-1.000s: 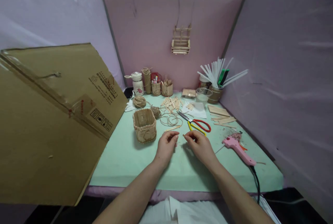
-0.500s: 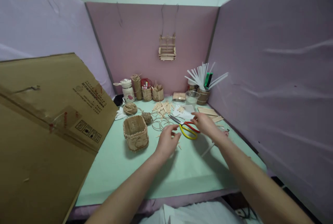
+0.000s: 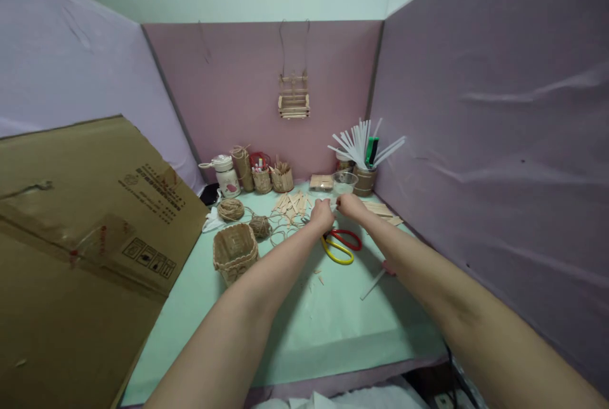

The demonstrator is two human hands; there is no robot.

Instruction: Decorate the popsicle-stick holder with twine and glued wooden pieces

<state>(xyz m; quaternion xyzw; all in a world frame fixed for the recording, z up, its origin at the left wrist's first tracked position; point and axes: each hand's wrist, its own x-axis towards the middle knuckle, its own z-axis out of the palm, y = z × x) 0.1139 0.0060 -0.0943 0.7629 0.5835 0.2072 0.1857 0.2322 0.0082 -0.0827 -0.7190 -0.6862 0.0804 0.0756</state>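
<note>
My left hand [image 3: 322, 215] and my right hand [image 3: 351, 206] are close together over the back middle of the table. Their fingers are closed at the edges of a piece of white paper [image 3: 333, 205], mostly hidden by the hands. Just below them lie scissors [image 3: 339, 254] with one red and one yellow handle; the left hand covers part of the blades. Loose wooden sticks [image 3: 292, 204] are piled behind and left of my left hand. Left of my left forearm stands a woven-looking square basket [image 3: 235, 250]. A white stick [image 3: 372, 284] juts from a pink thing [image 3: 389, 267] beneath my right forearm.
Twine balls [image 3: 231, 209] lie left. A bottle [image 3: 227, 175], stick holders [image 3: 282, 177], a clear bowl [image 3: 344, 182] and a pot of white sticks [image 3: 365, 182] line the back. Cardboard [image 3: 95, 231] leans at left. A small wooden rack [image 3: 294, 104] hangs on the wall.
Both hands have moved forward and come together at the white paper, fingers now closed on it. The left hand has passed over the scissors' blades. The camera view has tilted up and shifted right.
</note>
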